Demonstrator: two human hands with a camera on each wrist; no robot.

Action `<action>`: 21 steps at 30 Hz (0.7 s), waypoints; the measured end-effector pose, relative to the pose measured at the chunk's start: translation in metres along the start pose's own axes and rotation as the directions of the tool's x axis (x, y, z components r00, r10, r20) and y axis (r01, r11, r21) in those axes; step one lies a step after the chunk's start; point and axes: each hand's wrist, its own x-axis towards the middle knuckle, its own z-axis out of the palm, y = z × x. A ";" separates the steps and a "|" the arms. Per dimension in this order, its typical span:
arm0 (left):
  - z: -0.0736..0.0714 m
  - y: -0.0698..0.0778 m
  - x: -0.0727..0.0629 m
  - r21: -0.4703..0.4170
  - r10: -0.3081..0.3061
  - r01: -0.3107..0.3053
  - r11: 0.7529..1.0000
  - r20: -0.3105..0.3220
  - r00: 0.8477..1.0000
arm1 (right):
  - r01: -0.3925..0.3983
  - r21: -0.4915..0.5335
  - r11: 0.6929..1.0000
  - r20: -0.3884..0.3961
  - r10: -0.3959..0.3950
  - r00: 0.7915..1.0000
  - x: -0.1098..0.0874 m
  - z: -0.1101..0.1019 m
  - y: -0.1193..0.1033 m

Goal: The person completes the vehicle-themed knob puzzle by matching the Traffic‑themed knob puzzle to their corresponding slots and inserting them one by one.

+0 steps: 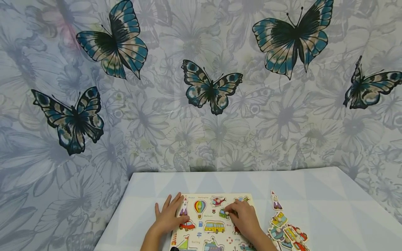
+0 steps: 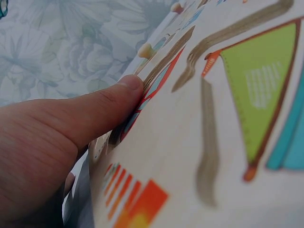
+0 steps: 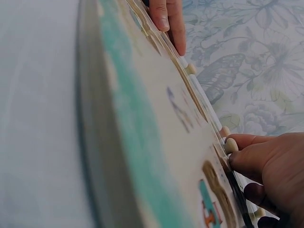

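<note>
A wooden knob puzzle board (image 1: 232,196) with pictured vehicles lies on the table. Near its upper right, my right hand (image 1: 245,218) pinches a small wooden knob (image 3: 231,145) between thumb and index finger. The knob belongs to a green vehicle puzzle piece (image 1: 223,213), partly covered by that hand. At the board's left edge my left hand (image 1: 168,216) rests with fingers spread. Its thumb (image 2: 104,104) presses on the board beside the red car picture (image 1: 187,226). A yellow bus picture (image 1: 215,227) and a balloon picture (image 1: 199,207) show between the hands.
Right of the board, several loose flat vehicle pieces (image 1: 279,233) lie heaped on the table (image 1: 339,209). A rocket piece (image 1: 275,201) lies above the heap. Behind the table's far edge hangs a floral cloth (image 1: 220,146) with printed butterflies.
</note>
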 end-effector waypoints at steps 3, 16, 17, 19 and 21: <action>-0.001 0.001 0.000 0.004 0.007 -0.007 1.000 -0.003 1.000 | -0.009 0.002 1.000 0.010 0.009 1.000 0.001 0.000 0.001; -0.001 0.000 0.002 -0.002 0.004 -0.004 1.000 0.008 1.000 | -0.011 0.007 1.000 0.038 0.011 0.999 0.003 -0.008 0.000; -0.001 0.000 0.002 -0.002 0.002 -0.002 1.000 0.009 1.000 | -0.016 0.011 1.000 0.034 0.016 0.999 0.003 -0.009 0.000; -0.001 0.001 0.002 -0.002 0.000 0.000 1.000 0.009 1.000 | -0.026 0.016 1.000 0.017 0.026 1.000 0.004 -0.013 -0.001; -0.001 0.001 0.001 -0.003 -0.003 0.003 1.000 0.009 1.000 | -0.043 0.021 0.999 0.006 0.043 0.999 0.005 -0.018 -0.001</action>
